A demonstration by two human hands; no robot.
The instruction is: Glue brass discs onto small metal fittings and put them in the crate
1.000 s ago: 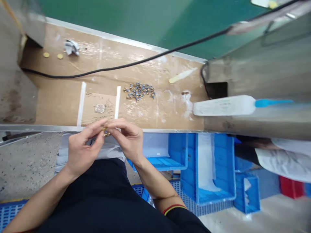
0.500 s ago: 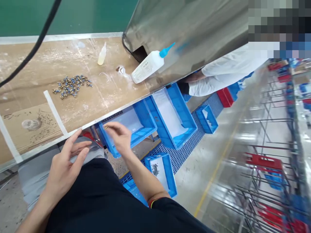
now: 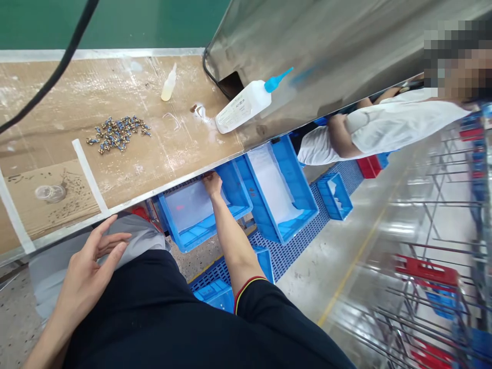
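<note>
My left hand (image 3: 90, 264) hovers over my lap near the table's front edge, its fingers stretched apart and holding nothing. My right hand (image 3: 212, 183) reaches into a blue bin (image 3: 209, 223) beneath the table edge. Its fingertips are partly hidden under that edge, so what they hold does not show. A pile of small brass-coloured and blue parts (image 3: 119, 133) lies on the brown tabletop (image 3: 126, 174). To its lower left, a small clear round container (image 3: 50, 193) rests on cardboard among scattered tiny dark pieces.
A small dropper bottle (image 3: 169, 83) stands behind a white bottle with a blue nozzle (image 3: 244, 107). Another blue bin (image 3: 279, 205) adjoins the first. A co-worker in a white shirt (image 3: 400, 128) is at the right. A black cable (image 3: 65, 61) crosses the upper left.
My right hand has moved away from my body and into the blue bin under the table edge. My left hand has drawn slightly back towards me. The co-worker's arm has come into view.
</note>
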